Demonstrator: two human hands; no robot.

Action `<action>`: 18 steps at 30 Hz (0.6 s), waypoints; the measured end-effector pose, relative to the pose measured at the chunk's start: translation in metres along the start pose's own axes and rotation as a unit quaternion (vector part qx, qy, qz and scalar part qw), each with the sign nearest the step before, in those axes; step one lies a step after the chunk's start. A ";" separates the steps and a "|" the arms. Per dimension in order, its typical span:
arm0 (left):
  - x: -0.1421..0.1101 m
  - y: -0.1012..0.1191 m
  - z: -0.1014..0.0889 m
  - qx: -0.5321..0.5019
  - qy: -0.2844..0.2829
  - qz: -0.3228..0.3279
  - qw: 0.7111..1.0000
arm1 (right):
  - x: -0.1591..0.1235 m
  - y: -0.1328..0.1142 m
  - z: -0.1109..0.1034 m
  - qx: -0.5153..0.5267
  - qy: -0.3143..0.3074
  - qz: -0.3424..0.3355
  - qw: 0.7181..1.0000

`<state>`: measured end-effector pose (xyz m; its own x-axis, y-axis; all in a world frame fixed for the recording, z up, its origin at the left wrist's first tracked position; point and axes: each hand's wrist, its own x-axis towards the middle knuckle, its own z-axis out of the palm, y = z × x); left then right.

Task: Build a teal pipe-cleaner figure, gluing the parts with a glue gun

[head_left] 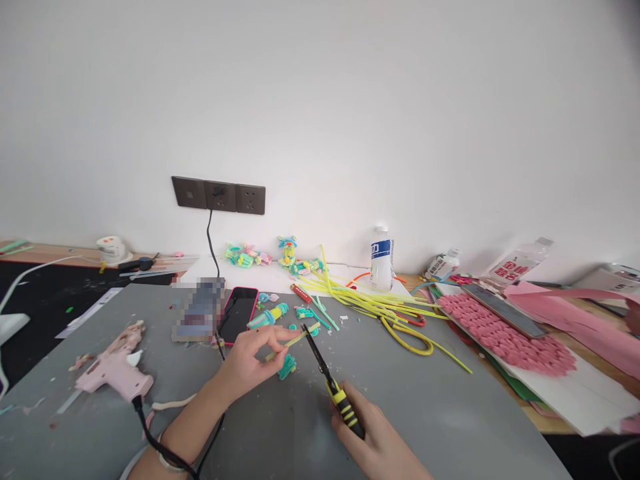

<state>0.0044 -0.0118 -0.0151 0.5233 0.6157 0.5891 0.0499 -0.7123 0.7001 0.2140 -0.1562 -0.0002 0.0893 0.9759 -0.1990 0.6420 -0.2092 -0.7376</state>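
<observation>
My left hand (250, 357) pinches a short yellow-green strip (295, 340) between thumb and fingers above the grey mat (425, 413). My right hand (380, 443) grips the black-and-yellow handles of scissors (330, 383). Their dark blades point up and left, and the tips meet the strip near its far end. A small teal piece (287, 367) lies on the mat just below the strip. Other small teal and yellow craft pieces (270, 315) lie beyond it.
A pink glue gun (117, 368) lies at the left, its black cord running under my left arm. A phone in a pink case (239, 313) lies ahead. Yellow strips (380, 303), a white bottle (382, 259) and pink sheets (505, 340) fill the right.
</observation>
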 end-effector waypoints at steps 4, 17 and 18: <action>0.000 -0.003 0.001 -0.005 -0.002 0.012 1.000 | -0.001 0.001 0.001 0.023 0.015 -0.012 1.000; -0.001 -0.003 0.000 0.003 0.003 0.014 1.000 | 0.002 0.006 0.003 0.031 0.032 -0.016 0.999; -0.001 -0.003 0.001 0.005 0.005 0.015 1.000 | 0.002 0.006 0.003 0.030 0.034 -0.020 0.999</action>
<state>0.0043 -0.0102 -0.0181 0.5157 0.5973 0.6142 0.0421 -0.7337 0.6781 0.2156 -0.1558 -0.0068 0.1179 0.9850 -0.1264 0.5987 -0.1720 -0.7823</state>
